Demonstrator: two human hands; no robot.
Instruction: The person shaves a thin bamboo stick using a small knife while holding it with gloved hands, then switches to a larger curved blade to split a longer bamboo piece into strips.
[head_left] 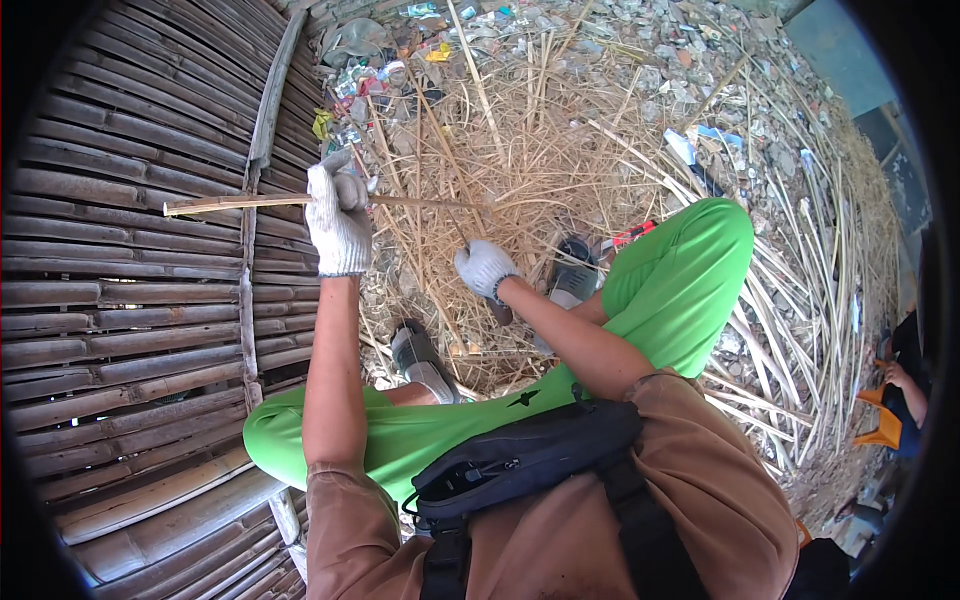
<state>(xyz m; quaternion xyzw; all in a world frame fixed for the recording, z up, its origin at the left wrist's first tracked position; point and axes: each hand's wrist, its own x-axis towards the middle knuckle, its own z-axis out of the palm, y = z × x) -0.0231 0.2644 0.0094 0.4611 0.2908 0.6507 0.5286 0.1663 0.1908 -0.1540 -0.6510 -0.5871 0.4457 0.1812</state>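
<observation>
My left hand, in a white knit glove, is closed around a long, thin bamboo strip. The strip lies crosswise, its pale cut end out to the left and its other end reaching over the straw in the middle. Lower and to the right, my right hand wears a matching glove, its fingers curled. A dark brown handle-like piece sticks out below that fist; the rest of it is hidden, so I cannot tell its kind. Bamboo shavings cover the ground beyond both hands.
A bamboo slat wall rises close on my left. Many split strips lie to the right. My shoes rest among the shavings, and a red object lies by my right knee. Another person is near an orange chair at far right.
</observation>
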